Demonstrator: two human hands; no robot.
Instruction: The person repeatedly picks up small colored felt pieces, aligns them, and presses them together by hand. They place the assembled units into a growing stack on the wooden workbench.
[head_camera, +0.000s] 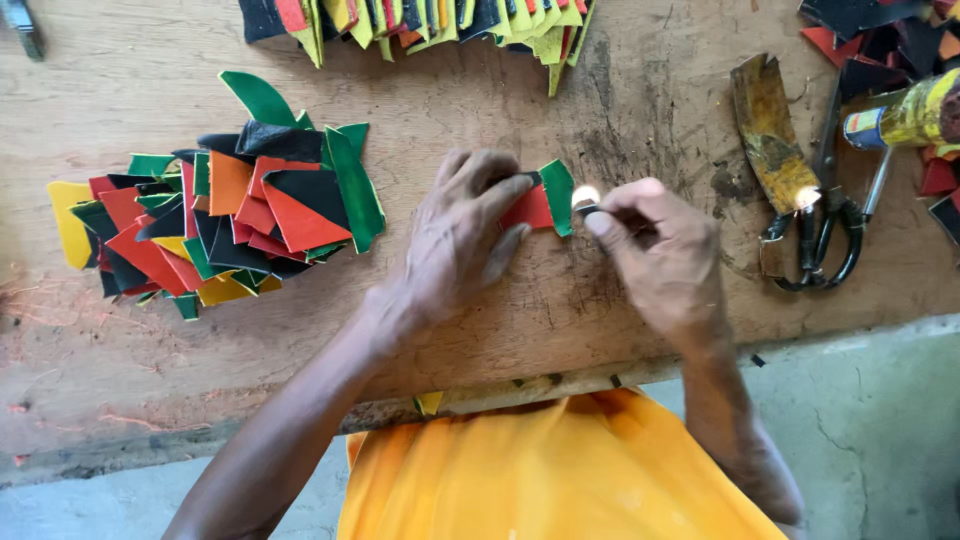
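Hands meet at mid-bench: the left hand lies flat, fingers spread, pinning a small red and green piece to the wooden bench; the right hand is closed around a small bright-tipped tool, touching the piece's right edge. A loose pile of coloured pieces lies to the left and a row of coloured pieces along the far edge; which are finished cannot be judged. Scissors rest to the right. The tool's body is hidden inside the fist, and the row is cut off by the frame.
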